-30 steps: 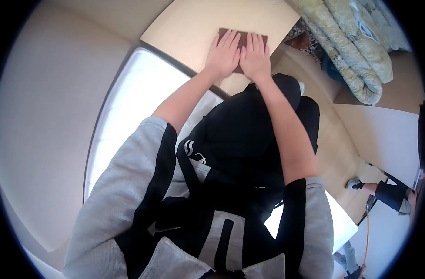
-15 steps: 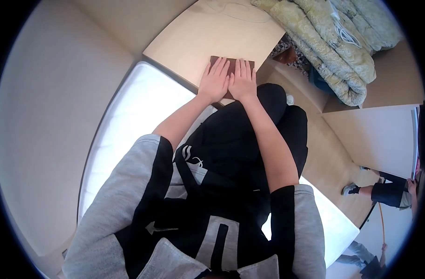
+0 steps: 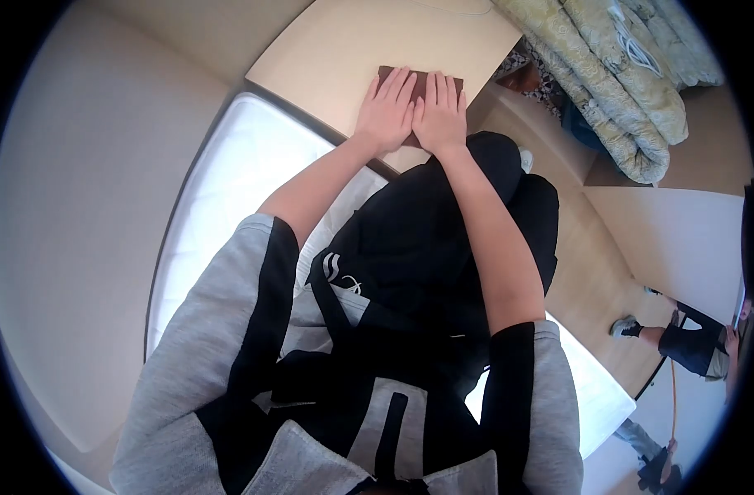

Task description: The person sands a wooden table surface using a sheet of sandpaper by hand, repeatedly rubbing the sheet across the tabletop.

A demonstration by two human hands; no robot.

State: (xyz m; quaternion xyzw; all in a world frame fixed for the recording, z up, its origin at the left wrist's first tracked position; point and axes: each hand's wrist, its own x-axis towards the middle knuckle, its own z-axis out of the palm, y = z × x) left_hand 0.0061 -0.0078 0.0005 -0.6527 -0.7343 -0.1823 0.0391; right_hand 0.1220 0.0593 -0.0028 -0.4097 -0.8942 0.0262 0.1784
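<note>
A dark brown flat rectangular thing (image 3: 420,85), like a closed book or notebook, lies on the pale wooden tabletop (image 3: 335,54) near its front edge. My left hand (image 3: 386,114) rests flat on its left half, fingers stretched out and pointing away from me. Beside it, my right hand (image 3: 441,115) lies flat on the right half, its fingers also extended. The two hands touch or nearly touch along the thumbs. Much of the brown cover is hidden under both palms.
I sit on a white mattress (image 3: 236,177). A folded patterned quilt (image 3: 608,91) with a white cable (image 3: 633,45) lies at the upper right. A plain wall (image 3: 88,206) rises on the left. Two other people appear at the lower right, one by a white panel (image 3: 674,231).
Both hands and the brown flat thing sit higher in the view, and the tabletop and quilt have shifted with them. The hands remain flat on it.
</note>
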